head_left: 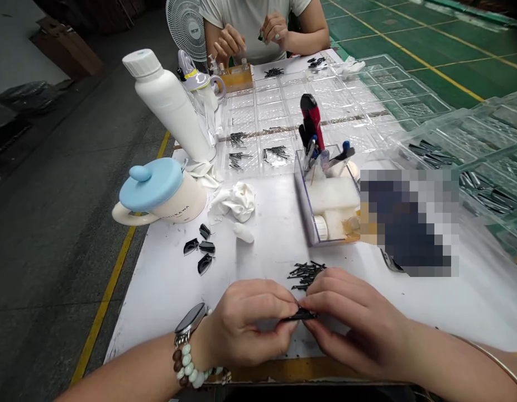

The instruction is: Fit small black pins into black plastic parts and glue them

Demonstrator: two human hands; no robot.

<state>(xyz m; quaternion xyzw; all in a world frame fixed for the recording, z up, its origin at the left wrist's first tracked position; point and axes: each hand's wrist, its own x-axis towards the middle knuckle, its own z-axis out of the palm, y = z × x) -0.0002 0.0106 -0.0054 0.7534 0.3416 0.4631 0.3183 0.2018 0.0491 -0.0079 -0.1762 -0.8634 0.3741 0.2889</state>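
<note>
Near the table's front edge, my left hand point(258, 324) and my right hand point(350, 318) meet fingertip to fingertip. Both pinch a small, dark, glossy plastic piece point(302, 314) between them; its exact kind is partly hidden by the fingers. Just beyond the right fingers lies a pile of thin black sticks point(305, 274). Off to the left, several curved black glossy pieces point(205, 247) rest on the white table surface point(158, 290).
A lidded mug point(166, 192), a white bottle point(170, 103) and crumpled white cloth point(237, 201) stand left. A clear box of tools point(306, 218) is ahead, beside a pixelated patch point(409, 223). Clear trays point(443, 139) are stacked right. Another person point(262, 33) works opposite.
</note>
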